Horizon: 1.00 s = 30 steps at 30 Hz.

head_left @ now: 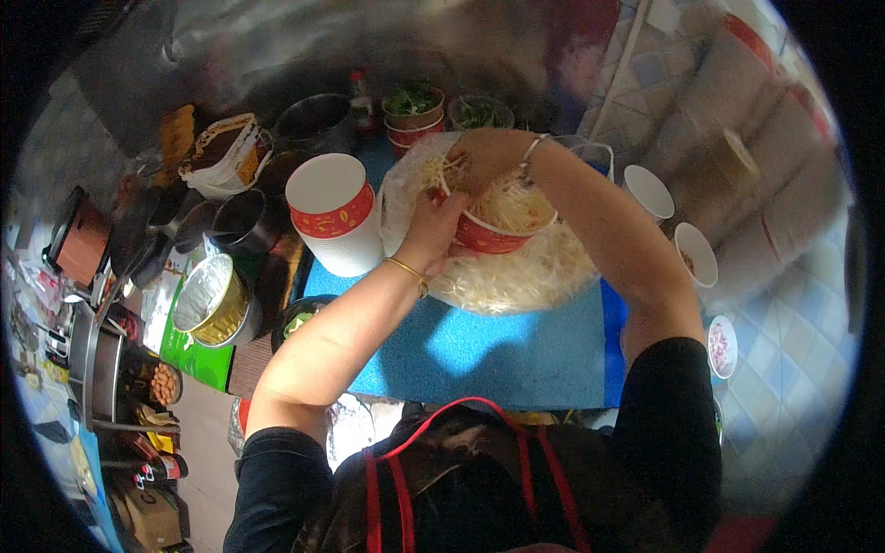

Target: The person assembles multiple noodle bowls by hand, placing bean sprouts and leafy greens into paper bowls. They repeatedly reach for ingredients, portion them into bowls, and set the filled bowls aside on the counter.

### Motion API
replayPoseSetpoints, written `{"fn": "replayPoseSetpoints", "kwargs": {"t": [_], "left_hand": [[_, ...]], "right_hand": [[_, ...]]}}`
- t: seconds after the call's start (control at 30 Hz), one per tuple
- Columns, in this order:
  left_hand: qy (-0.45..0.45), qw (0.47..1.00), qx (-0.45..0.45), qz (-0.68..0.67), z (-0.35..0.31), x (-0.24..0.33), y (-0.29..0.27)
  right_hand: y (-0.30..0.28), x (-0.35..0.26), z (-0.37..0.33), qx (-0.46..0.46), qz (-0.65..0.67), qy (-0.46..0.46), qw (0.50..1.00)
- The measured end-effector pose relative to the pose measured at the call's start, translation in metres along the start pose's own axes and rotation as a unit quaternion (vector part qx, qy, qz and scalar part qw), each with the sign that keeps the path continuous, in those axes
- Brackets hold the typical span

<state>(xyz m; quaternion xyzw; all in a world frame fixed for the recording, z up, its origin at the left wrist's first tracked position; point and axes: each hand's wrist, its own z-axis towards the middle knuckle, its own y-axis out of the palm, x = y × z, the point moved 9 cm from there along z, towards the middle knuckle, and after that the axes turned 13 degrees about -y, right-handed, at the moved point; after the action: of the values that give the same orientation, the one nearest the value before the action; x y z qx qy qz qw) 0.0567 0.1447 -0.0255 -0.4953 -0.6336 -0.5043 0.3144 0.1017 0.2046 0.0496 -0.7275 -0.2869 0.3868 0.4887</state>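
A red-patterned paper bowl point(498, 241) heaped with pale bean sprouts point(512, 205) is tilted over a clear plastic bag. My left hand point(431, 230), a gold bangle at its wrist, is closed on the bowl's left rim. My right hand point(489, 155) reaches across from the right to the bag's far left part, its fingers curled at a clump of sprouts and partly hidden. More sprouts fill the plastic bag point(516, 281), which lies on the blue board. Just left of my left hand stands a stack of white paper bowls point(343, 244), its top one red-banded.
The blue board point(452, 364) spans the middle. Leafy greens fill a bowl point(412, 106) at the back, beside dark pots point(315, 123). A foil-lined gold tin point(207, 300) and a white bucket point(223, 158) stand left. Several white bowls point(696, 253) line the right edge.
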Motion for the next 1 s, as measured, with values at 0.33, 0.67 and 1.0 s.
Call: {"fn": "replayPoseSetpoints", "kwargs": {"t": [0.33, 0.67, 1.0], "left_hand": [[0.001, 0.997, -0.051, -0.057, -0.002, 0.003, -0.007], [0.180, 0.981, 0.030, 0.062, -0.007, 0.023, -0.020], [0.082, 0.991, -0.096, -0.042, -0.026, 0.038, 0.006]], "right_hand": [[-0.025, -0.012, -0.003, 0.111, -0.105, -0.048, 0.987], [-0.033, 0.000, -0.033, 0.159, -0.099, -0.026, 0.982], [-0.040, 0.023, -0.182, 0.415, 0.078, 0.100, 0.901]]}}
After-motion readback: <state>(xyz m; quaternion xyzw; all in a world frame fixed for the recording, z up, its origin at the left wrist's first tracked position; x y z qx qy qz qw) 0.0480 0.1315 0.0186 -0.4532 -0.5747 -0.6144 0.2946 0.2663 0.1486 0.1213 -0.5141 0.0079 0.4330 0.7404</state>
